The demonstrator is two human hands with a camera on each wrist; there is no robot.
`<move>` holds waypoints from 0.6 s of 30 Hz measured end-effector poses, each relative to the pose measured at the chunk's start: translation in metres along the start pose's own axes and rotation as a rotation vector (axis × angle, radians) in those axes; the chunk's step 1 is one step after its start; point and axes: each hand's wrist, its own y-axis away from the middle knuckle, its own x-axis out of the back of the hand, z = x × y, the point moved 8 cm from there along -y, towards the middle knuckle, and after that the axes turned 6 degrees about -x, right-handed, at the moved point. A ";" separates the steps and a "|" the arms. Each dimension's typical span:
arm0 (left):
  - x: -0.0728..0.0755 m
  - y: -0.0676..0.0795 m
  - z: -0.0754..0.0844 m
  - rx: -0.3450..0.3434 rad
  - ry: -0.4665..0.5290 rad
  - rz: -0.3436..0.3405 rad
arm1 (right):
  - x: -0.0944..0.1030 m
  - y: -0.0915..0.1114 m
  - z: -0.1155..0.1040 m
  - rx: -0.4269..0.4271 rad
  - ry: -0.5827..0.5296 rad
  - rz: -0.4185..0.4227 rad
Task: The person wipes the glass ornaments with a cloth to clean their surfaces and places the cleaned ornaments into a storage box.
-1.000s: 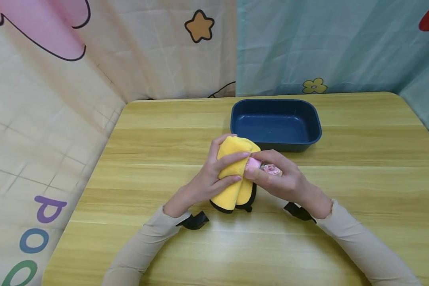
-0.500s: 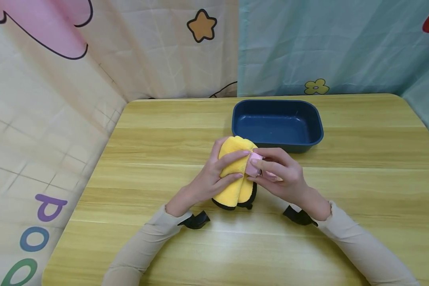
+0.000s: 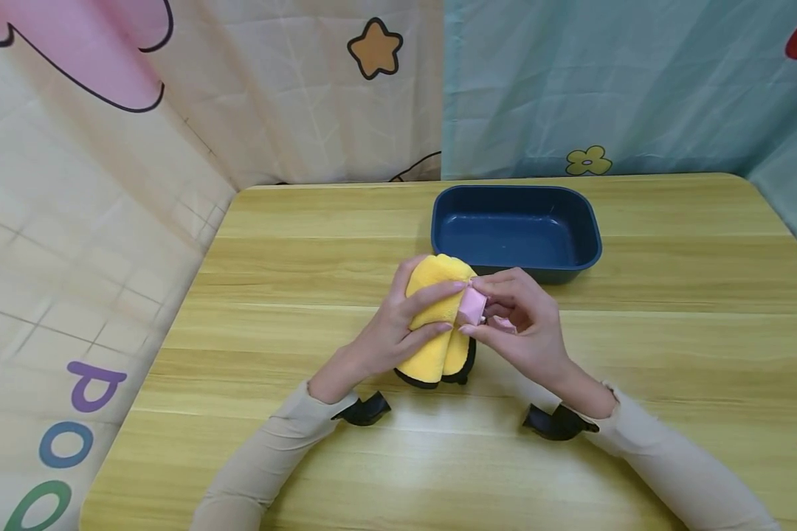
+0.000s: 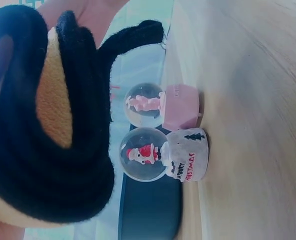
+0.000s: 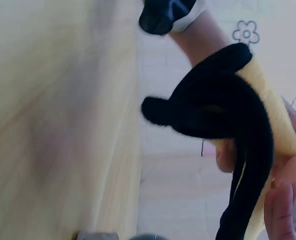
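Observation:
My left hand [image 3: 392, 324] holds a folded yellow cloth [image 3: 430, 361] with black edging, its fingers spread over the top. At the cloth's right side, the thumb and fingertips of my right hand [image 3: 534, 324] pinch a pink faceted base [image 3: 473, 304], apparently a snow globe's. The rest of that piece is hidden in the cloth. In the left wrist view, two other snow globes stand on the table: one with a pink base [image 4: 180, 107], one with a white Christmas base [image 4: 190, 155] and a red-clad figure. From the head, my right hand mostly hides them.
A dark blue rectangular bin [image 3: 514, 269] stands at the back of the wooden table [image 3: 305, 280], just beyond my hands. Printed curtains [image 3: 292, 88] hang behind the table. Black straps [image 3: 365, 410] hang at both wrists.
My right fingers have shifted their grip on the pink base, which has turned to show another face. The left hand and cloth have hardly moved.

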 end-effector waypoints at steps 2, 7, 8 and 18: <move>0.000 0.000 0.000 -0.002 0.005 -0.003 | 0.001 0.002 0.005 -0.097 -0.043 0.013; -0.001 0.001 -0.001 -0.007 0.012 -0.012 | 0.002 0.007 0.015 -0.298 -0.070 0.036; -0.002 0.001 -0.001 -0.008 0.009 -0.014 | 0.003 0.007 0.016 -0.324 -0.068 0.039; -0.001 0.000 -0.003 0.025 0.039 -0.018 | 0.001 0.006 0.017 -0.305 -0.197 0.036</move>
